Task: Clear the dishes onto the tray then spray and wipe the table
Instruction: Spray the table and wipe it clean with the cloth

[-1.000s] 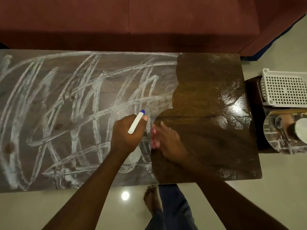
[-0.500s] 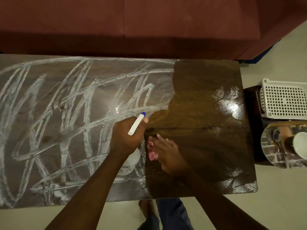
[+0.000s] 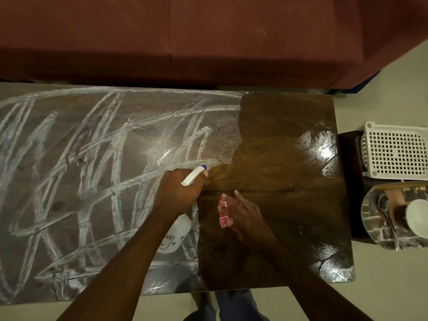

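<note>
Nearest the wearer, the left hand [image 3: 178, 193] is closed around the neck of a white spray bottle [image 3: 174, 235], forefinger at the trigger, blue-tipped nozzle [image 3: 203, 167] aimed across the table [image 3: 278, 135]. The bottle looks like light, smooth plastic, probably slippery when wet; the neck below the trigger is judged the sound hold. Its label shows letters ending "ER"; the rest cannot be read.

Just beside it, the right hand [image 3: 247, 216] lies flat, fingers spread, pressing a red-and-white cloth [image 3: 225, 212] onto the wood. The cloth is soft and limp; it is best worked bunched under the palm.

The table's left part carries white smeared streaks; the right part around the cloth is dark and glossy, with residue at the far right edge.

Beyond the right end, a tray [image 3: 370, 218] holds a cup [image 3: 416, 216] and spoon [image 3: 386, 212], apart from a white perforated basket [image 3: 393, 151]. Furthest off stands a red sofa [image 3: 208, 38]
</note>
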